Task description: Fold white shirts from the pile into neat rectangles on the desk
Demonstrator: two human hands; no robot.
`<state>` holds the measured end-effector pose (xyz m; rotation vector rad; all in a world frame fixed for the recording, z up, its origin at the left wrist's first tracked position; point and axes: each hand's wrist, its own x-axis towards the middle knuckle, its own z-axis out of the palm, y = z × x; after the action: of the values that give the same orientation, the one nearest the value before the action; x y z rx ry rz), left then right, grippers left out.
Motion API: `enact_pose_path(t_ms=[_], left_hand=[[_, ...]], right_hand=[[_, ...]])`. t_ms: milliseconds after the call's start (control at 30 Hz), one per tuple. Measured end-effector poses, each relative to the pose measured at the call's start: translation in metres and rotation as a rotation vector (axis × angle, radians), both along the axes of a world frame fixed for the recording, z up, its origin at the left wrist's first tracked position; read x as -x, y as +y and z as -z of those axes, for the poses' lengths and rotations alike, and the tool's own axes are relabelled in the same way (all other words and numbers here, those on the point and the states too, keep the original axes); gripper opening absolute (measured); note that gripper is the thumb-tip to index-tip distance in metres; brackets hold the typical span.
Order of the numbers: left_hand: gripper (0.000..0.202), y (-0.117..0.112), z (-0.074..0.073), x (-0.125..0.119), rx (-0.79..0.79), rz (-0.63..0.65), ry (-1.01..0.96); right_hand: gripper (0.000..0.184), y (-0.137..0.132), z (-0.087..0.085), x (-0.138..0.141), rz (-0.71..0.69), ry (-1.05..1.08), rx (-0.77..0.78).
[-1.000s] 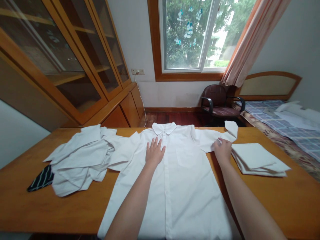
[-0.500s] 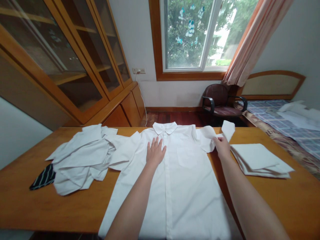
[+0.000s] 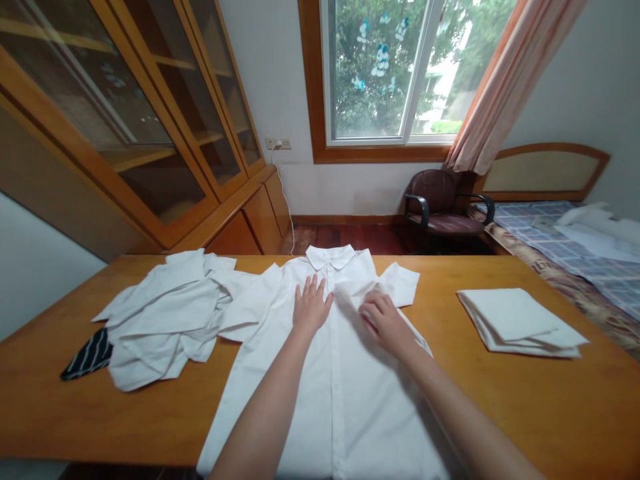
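A white short-sleeved, collared shirt (image 3: pixel 320 387) lies front up on the table, its collar at the far edge. My left hand (image 3: pixel 311 305) rests flat on its chest just below the collar, fingers spread. My right hand (image 3: pixel 384 320) is closed on cloth from the shirt's right side, which is drawn over the chest towards the middle. The pinched cloth is blurred by motion. Behind this hand, the right sleeve (image 3: pixel 401 283) lies bent, with its end pointing right.
Rumpled white clothes (image 3: pixel 167 313) lie on the left, with a dark striped cloth (image 3: pixel 89 357) under them. A folded white stack (image 3: pixel 517 320) sits on the right of the wooden table (image 3: pixel 565 420). Beyond stand a chair (image 3: pixel 435 200), a bed (image 3: pixel 585 233) and a glass-doored cabinet (image 3: pixel 200 160).
My right hand has moved left from the outstretched right sleeve to the chest, folding the shirt's right side inward. My left hand has stayed in place.
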<state>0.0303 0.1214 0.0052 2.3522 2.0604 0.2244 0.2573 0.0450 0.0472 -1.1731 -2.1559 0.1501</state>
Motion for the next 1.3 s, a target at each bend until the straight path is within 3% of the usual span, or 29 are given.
enact_pose_path(t_ms=[100, 200, 533, 767, 967, 1100, 1200, 1300], left_hand=[[0.062, -0.001, -0.002, 0.0, -0.001, 0.005, 0.003], [0.062, -0.001, -0.001, 0.0, -0.009, 0.003, 0.005], [0.063, 0.004, 0.007, 0.002, -0.03, 0.019, -0.024], [0.05, 0.006, 0.003, 0.002, -0.094, 0.056, -0.141], [0.027, 0.006, -0.015, -0.006, -0.292, 0.115, -0.46], [0.022, 0.002, -0.039, -0.039, -0.312, 0.309, -0.564], [0.029, 0.002, -0.055, -0.07, -0.185, 0.374, -0.5], [0.046, 0.003, -0.061, -0.093, -0.039, 0.377, -0.386]], right_hand=[[0.022, -0.021, 0.009, 0.011, -0.02, -0.056, 0.054], [0.026, -0.031, 0.017, 0.008, 0.047, -0.049, 0.085], [0.046, -0.026, 0.036, -0.024, 0.213, -0.08, 0.086], [0.033, -0.017, 0.045, -0.042, 0.547, -0.052, 0.051], [0.016, -0.021, 0.035, -0.042, 0.737, -0.057, 0.015], [0.028, -0.026, 0.034, -0.038, 0.68, -0.078, 0.097], [0.028, -0.028, 0.036, -0.035, 0.552, -0.09, 0.122], [0.028, -0.029, 0.037, -0.033, 0.342, -0.07, 0.078]])
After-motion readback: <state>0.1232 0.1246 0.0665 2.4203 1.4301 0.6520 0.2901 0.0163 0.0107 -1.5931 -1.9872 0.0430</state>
